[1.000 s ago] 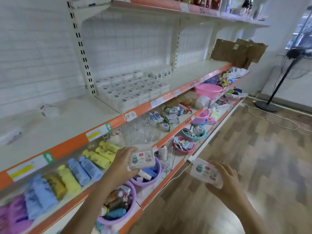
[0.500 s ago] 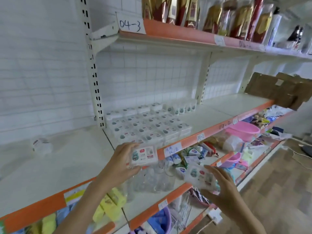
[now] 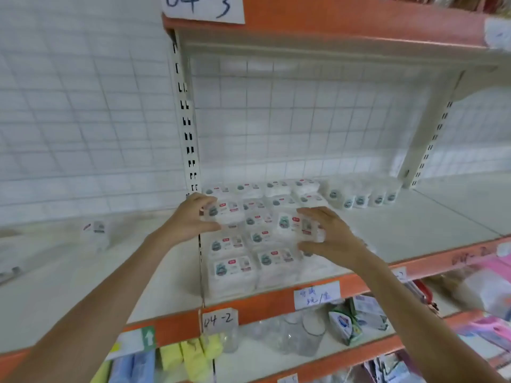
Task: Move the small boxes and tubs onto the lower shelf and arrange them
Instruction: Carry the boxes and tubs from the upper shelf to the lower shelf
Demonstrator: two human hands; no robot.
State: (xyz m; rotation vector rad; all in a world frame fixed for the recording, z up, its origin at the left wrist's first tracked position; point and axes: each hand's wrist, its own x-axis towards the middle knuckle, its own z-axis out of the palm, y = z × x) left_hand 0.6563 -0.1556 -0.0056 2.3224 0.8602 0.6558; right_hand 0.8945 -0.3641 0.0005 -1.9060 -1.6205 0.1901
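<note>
Several small white boxes with green and red labels (image 3: 233, 268) lie in rows on the white shelf (image 3: 414, 228) marked 04-2. My left hand (image 3: 190, 219) grips one such box (image 3: 225, 212) over the back left of the rows. Another small box (image 3: 297, 226) is held in my right hand (image 3: 331, 236), tilted above the right side of the rows. A row of small white tubs (image 3: 362, 196) stands at the back right of the boxes. One lone tub (image 3: 95, 234) sits on the neighbouring shelf section to the left.
An orange-edged shelf (image 3: 331, 17) marked 04-3 hangs overhead. Its slotted upright (image 3: 186, 128) stands just left of the boxes, and a bracket (image 3: 425, 139) slants at the right. Below are clear glasses (image 3: 301, 335), yellow packs (image 3: 190, 355), cartons (image 3: 356, 319) and pink basins (image 3: 492, 330).
Both hands have risen from below the shelf edge and reached over the rows of boxes, each still holding its box. The camera has moved closer and tilted up.
</note>
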